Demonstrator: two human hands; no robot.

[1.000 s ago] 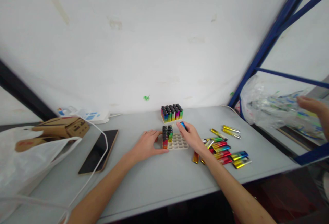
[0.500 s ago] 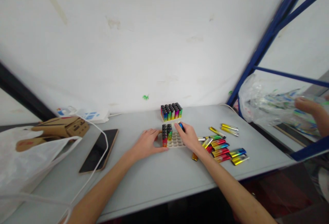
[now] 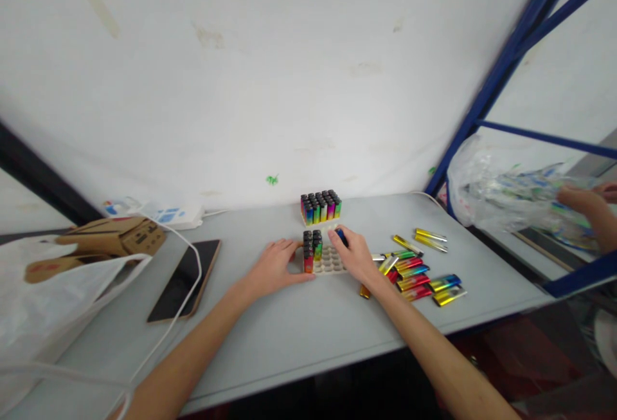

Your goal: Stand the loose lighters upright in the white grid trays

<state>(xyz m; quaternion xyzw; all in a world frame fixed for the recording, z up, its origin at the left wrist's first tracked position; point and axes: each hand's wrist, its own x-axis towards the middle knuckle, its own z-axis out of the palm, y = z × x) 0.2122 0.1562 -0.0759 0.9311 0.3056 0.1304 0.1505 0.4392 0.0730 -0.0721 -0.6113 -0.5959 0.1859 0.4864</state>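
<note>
In the head view, a pale tray with round holes (image 3: 329, 260) lies on the desk, its left side filled with upright lighters (image 3: 308, 255) with black tops. My left hand (image 3: 277, 264) grips the tray's left end, thumb at the front corner and fingers at the back. My right hand (image 3: 354, 253) is closed on a blue lighter (image 3: 341, 237) above the tray's right part; the lighter's lower end is hidden. To the right of that hand lies a loose pile of shiny lighters (image 3: 412, 271) in red, yellow, blue and green.
Behind the tray stands a full block of lighters (image 3: 321, 208) near the wall. A phone (image 3: 186, 280), a white cable (image 3: 198, 259), a cardboard box (image 3: 116, 237) and a plastic bag (image 3: 53, 304) lie left. Beyond the blue frame (image 3: 482, 101), another person's hand (image 3: 583, 204) holds a clear bag.
My hands keep nearly the same places at the tray, the blue lighter still in my right. The camera view has shifted slightly. The other person's hands have moved a little.
</note>
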